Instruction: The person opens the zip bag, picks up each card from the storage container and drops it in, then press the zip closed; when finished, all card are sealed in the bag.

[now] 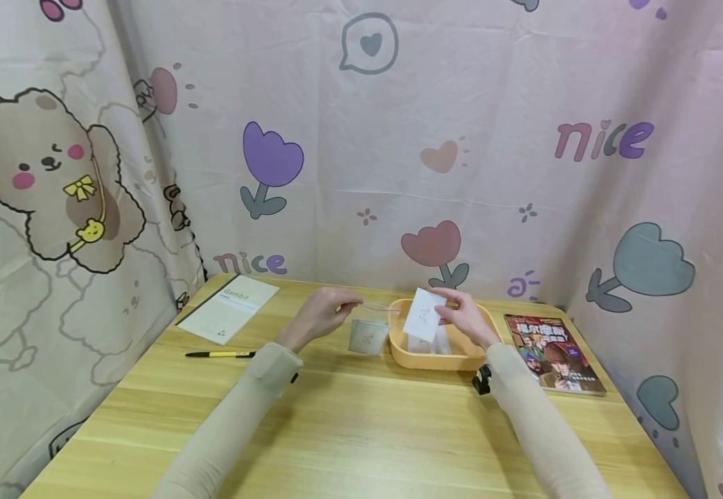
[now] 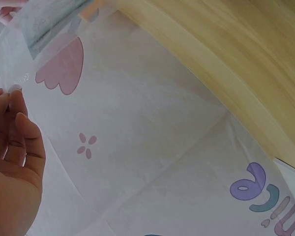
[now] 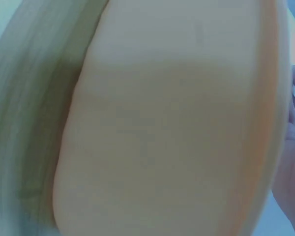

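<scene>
In the head view my left hand (image 1: 324, 315) is raised left of a yellow-orange plastic basket (image 1: 439, 362). Its fingertips pinch a thin clear plastic piece, which has a red line in the left wrist view, where the left hand (image 2: 14, 167) is at the left edge. My right hand (image 1: 466, 317) holds a white printed packet (image 1: 422, 315) above the basket. Similar packets (image 1: 422, 344) lie inside. Another small packet (image 1: 367, 337) with a faint print is on the table beside the basket. The basket's wall (image 3: 157, 132) mostly hides the right hand (image 3: 290, 162) in the right wrist view.
A white notebook (image 1: 229, 308) lies at the table's back left, with a yellow and black pen (image 1: 220, 354) in front of it. A colourful comic-style book (image 1: 554, 353) lies right of the basket. Printed curtains (image 1: 349, 173) hang behind the wooden table (image 1: 361, 430).
</scene>
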`<state>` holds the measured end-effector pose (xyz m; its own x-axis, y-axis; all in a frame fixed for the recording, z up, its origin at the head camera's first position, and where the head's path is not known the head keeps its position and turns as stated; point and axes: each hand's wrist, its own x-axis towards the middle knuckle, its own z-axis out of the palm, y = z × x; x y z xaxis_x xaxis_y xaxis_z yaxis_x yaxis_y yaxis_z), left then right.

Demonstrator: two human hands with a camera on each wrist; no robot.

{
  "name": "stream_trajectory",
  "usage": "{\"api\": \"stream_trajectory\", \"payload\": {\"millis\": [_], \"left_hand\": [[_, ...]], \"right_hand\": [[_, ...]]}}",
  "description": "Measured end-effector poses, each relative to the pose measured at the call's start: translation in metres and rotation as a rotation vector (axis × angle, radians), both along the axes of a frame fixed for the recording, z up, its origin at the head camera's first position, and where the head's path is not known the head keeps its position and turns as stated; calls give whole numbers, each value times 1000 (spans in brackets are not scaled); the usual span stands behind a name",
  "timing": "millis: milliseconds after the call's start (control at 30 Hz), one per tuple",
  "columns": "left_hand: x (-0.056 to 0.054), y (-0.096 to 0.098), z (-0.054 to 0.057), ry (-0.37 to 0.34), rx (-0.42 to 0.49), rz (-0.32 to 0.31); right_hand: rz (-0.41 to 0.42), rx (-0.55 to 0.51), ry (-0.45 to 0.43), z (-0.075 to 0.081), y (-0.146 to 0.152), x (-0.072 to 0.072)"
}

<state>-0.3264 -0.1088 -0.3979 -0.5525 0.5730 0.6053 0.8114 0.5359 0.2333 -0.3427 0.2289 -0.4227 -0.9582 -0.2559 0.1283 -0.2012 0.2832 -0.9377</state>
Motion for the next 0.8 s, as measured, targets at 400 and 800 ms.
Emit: {"api": "stream_trajectory", "payload": {"millis": [400,800], "left_hand": [[2,-1,1,20,14,-7],[2,1,2,13,-9,9]], "right_hand": [[-73,-171,76,5,-13,-5],[-86,-322,170,17,-30,-1]]}}
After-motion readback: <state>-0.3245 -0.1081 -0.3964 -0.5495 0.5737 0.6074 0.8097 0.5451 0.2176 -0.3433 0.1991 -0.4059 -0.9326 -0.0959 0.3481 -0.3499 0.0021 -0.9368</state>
